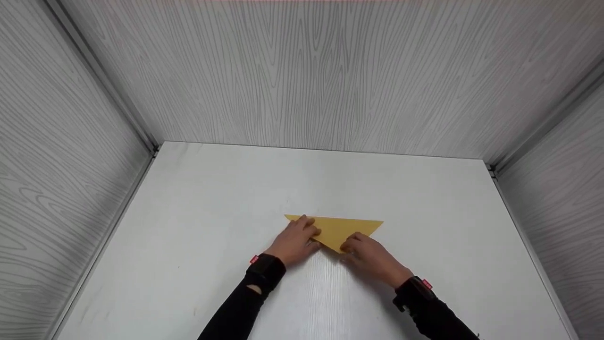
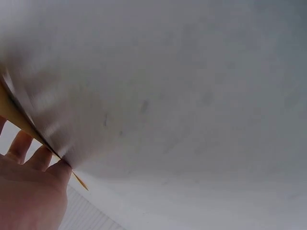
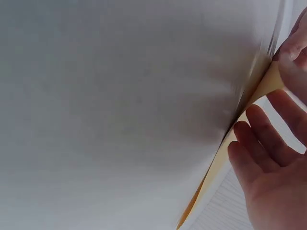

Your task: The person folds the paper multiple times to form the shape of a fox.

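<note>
A yellow sheet of paper (image 1: pixel 337 230), folded into a triangle, lies on the white table with its long edge away from me and a point towards me. My left hand (image 1: pixel 296 238) rests on the paper's left side, fingers across its slanting edge. In the left wrist view, the left fingers (image 2: pixel 41 158) touch the paper (image 2: pixel 19 115) along its edge. My right hand (image 1: pixel 370 257) pinches the near point with curled fingers. The right wrist view has the right hand (image 3: pixel 273 158) against the paper's edge (image 3: pixel 218 165), which is slightly raised from the table and parted into layers lower down.
The white tabletop (image 1: pixel 226 189) surrounds the paper. A grey wood-grain panel (image 1: pixel 302 80) rises behind it, with similar side panels at the left (image 1: pixel 56 156) and right (image 1: pixel 561 170). Black bands are on both wrists.
</note>
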Demonstrator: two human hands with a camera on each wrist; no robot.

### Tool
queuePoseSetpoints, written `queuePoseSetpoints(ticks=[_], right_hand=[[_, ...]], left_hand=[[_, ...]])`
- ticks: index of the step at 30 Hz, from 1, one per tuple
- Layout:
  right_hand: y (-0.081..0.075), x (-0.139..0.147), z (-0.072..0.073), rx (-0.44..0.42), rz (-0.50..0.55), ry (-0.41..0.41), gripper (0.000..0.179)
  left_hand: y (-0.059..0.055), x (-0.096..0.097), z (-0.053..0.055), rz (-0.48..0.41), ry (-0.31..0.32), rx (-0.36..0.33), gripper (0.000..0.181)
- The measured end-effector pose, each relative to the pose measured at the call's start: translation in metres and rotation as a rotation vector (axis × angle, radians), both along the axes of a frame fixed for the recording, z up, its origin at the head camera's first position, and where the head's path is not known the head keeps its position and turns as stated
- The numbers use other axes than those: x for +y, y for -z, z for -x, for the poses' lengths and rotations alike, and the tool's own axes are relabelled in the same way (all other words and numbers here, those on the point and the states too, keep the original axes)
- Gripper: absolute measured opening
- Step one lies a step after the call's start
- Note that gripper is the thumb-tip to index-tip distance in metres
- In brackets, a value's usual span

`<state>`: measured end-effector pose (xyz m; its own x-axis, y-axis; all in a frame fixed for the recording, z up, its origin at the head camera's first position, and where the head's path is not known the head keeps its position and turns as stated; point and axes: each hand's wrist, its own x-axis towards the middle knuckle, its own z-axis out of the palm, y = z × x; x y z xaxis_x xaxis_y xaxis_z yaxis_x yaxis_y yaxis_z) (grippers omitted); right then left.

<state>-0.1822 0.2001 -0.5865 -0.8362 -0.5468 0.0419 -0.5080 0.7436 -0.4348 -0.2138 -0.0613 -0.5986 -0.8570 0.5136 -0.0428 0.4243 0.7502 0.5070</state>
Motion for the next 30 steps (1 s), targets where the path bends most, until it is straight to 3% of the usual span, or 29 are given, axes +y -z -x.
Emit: queuePoseSetpoints(ticks=[5, 10, 18, 30], right_hand=[[0.000, 0.000, 0.000, 0.084, 0.048, 0.038, 0.012], [0.002, -0.001, 0.001, 0.143, 0.119, 0.064, 0.008], [0.004, -0.005, -0.001, 0.063, 0.152, 0.174, 0.007], [0.008, -0.017, -0.001, 0.045, 0.177, 0.268, 0.008]], left_hand=[[0.003, -0.002, 0.001, 0.020, 0.002, 0.015, 0.041], [0.002, -0.001, -0.006, 0.045, 0.006, 0.033, 0.043], [-0.002, 0.001, -0.021, 0.088, 0.016, 0.026, 0.049], [-0.001, -0.002, -0.034, 0.116, 0.043, 0.090, 0.040]])
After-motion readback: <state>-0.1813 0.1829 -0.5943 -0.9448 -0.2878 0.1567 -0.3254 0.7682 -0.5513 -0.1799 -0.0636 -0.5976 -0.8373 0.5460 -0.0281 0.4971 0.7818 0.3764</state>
